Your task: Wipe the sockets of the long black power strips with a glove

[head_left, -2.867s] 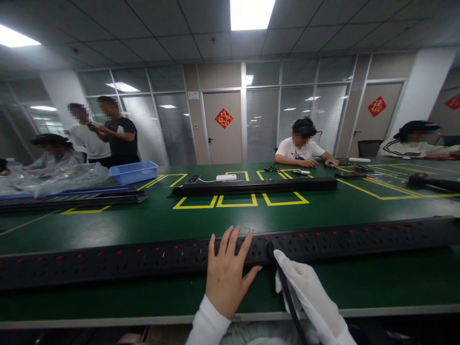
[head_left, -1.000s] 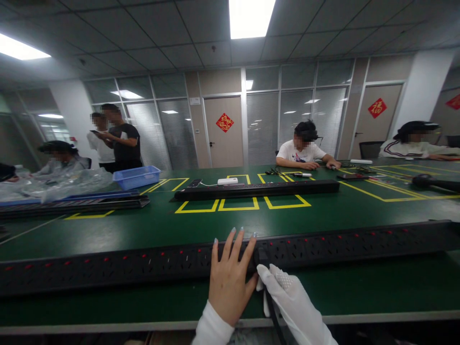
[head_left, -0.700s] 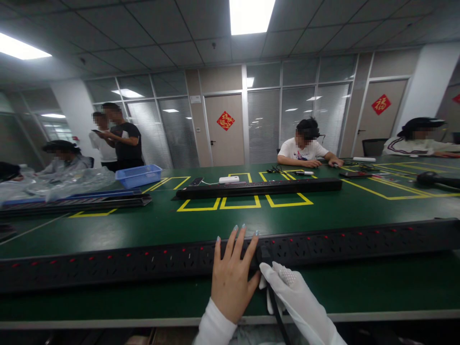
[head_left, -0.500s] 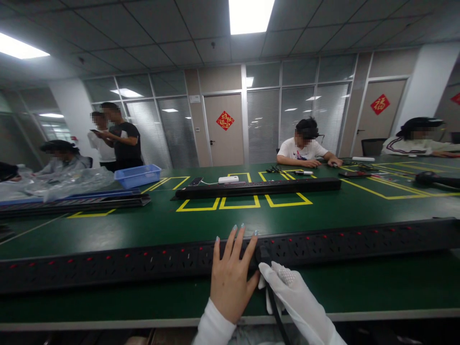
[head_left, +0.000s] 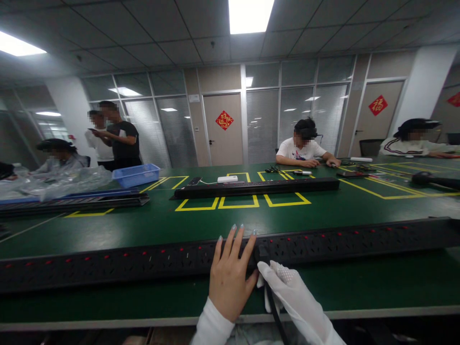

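Head view: a green table [head_left: 143, 230] spans the lower half, a long black power strip [head_left: 309, 246] lying across it. At bottom center, the left hand [head_left: 230, 280] rests on the strip, fingers spread; the gloved right hand [head_left: 287, 286], fingers closed, grips a black plug [head_left: 262, 252] there.

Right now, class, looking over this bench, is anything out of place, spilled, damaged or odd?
Nothing visibly spilled or damaged. One oddity: the right hand wears a white glove while the left hand, resting on the black socket strip, is bare.
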`<state>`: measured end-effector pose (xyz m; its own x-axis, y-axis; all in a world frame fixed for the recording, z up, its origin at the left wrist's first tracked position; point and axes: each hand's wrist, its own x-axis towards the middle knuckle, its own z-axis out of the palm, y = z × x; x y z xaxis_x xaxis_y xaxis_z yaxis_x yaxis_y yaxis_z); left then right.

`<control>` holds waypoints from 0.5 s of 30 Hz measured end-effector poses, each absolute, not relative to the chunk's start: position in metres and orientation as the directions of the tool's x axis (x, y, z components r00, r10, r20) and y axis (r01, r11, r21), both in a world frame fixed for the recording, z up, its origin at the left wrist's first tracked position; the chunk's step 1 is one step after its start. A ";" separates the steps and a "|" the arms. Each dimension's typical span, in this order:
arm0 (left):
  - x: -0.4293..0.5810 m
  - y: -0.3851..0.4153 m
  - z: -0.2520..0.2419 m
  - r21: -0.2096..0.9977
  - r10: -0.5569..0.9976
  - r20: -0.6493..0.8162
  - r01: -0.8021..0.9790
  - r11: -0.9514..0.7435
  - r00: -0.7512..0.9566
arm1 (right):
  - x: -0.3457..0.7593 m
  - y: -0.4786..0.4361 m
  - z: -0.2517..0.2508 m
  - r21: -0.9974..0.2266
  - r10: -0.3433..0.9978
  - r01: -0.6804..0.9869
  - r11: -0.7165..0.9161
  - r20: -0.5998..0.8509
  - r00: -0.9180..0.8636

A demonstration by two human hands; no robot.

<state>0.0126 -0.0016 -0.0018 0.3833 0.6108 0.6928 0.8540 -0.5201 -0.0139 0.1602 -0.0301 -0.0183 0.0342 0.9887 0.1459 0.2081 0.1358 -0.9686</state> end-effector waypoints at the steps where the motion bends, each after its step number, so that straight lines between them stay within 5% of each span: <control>1: 0.013 -0.001 -0.002 -0.002 0.610 0.696 0.851 -0.525 0.378 | 0.160 -0.030 -0.019 -0.969 0.989 0.211 0.132 0.143 0.039; 15: 0.013 0.000 -0.003 0.024 0.594 0.716 0.837 -0.547 0.367 | 0.161 -0.028 -0.025 -0.970 0.988 0.209 0.120 0.136 0.066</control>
